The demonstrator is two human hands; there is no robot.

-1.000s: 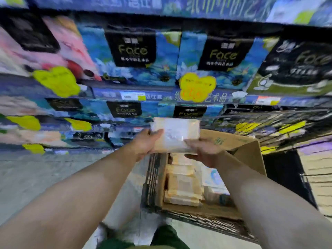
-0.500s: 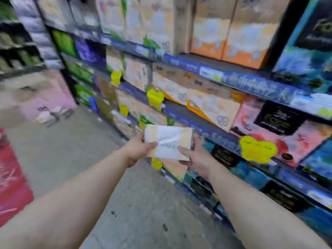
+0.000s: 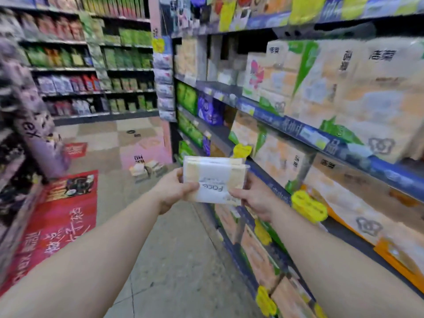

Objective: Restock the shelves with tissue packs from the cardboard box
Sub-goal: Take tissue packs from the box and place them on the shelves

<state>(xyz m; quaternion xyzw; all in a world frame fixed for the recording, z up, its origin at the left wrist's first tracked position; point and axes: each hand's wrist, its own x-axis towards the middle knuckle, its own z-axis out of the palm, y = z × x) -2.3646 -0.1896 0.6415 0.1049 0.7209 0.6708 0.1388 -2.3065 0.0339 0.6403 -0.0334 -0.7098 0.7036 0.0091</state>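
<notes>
Our left hand (image 3: 175, 189) grips the left end of the tissue pack (image 3: 214, 180), thumb on top. The pack sits in the air just left of the shelves (image 3: 298, 134). Our right hand (image 3: 254, 198) pinches its right end.

A red floor mat (image 3: 59, 216) with white lettering lay on the concrete floor (image 3: 174, 260), well to the left of the hands. Beyond them, a small pile of packs (image 3: 148, 168) sat against a pink stand (image 3: 146, 143). Yellow price tags (image 3: 308, 208) hung just right of the hands.
</notes>
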